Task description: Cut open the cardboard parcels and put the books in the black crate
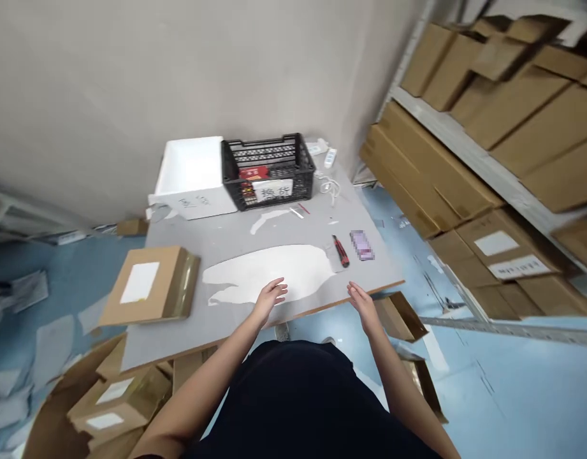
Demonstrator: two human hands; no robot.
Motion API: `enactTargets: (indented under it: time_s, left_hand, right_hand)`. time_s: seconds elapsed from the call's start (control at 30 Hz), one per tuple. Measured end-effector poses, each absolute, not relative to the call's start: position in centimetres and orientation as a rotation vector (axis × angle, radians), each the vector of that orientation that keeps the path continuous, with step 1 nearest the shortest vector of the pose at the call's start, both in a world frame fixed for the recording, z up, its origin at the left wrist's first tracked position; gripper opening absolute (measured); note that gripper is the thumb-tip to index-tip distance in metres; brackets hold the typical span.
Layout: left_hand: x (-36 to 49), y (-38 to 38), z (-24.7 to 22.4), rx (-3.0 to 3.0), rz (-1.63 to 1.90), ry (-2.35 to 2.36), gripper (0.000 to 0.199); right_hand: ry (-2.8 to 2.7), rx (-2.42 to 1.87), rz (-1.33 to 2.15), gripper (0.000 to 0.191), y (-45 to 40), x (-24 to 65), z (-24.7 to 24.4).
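Note:
My left hand (270,299) hovers over the near edge of a large white patch (278,271) on the grey table (178,347), its fingers apart and nothing in them. By the table's front edge on the right is my right hand (362,303), fingers stretched out and empty. Beyond it lie a red and black utility knife (341,251) and a blurred-out purple object (362,245). A taped cardboard box (152,284) with a white label sits at the table's left side.
At the table's back stand a white foam box (195,175) and a black plastic crate (269,169) holding red packs. A shelf (470,134) stacked with cartons rises on the right. Below left, a big open carton (58,408) holds boxes; another open box (401,315) is below right.

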State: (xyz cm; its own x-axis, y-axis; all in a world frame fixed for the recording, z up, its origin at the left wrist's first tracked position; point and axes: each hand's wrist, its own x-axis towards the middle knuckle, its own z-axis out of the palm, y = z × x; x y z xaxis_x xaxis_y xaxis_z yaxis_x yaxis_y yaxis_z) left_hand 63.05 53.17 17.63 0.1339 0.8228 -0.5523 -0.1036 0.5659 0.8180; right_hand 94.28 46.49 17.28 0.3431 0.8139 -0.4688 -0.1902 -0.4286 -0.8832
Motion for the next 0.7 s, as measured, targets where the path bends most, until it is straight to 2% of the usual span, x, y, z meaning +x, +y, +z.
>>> enactTargets:
  time_s: [0.2,0.4,0.57,0.7]
  left_hand:
    - [54.1,52.7,17.2,0.508,0.959,1.437,0.047]
    - [49.7,50.7,17.4,0.279,1.227,1.570,0.044]
    - [47.2,48.0,17.2,0.027,1.523,1.632,0.047]
    - [43.4,45.9,16.5,-0.156,1.701,1.709,0.050]
  right_hand:
    - [-0.870,-1.550,1.523,0.057,54.5,83.7,17.6]
    - [-1.264,-1.398,1.750,0.050,60.9,76.3,18.1]
    - [-1.650,-1.246,1.816,0.046,65.8,69.9,18.2]
    - [-1.844,-1.114,1.803,0.045,70.0,61.5,18.5]
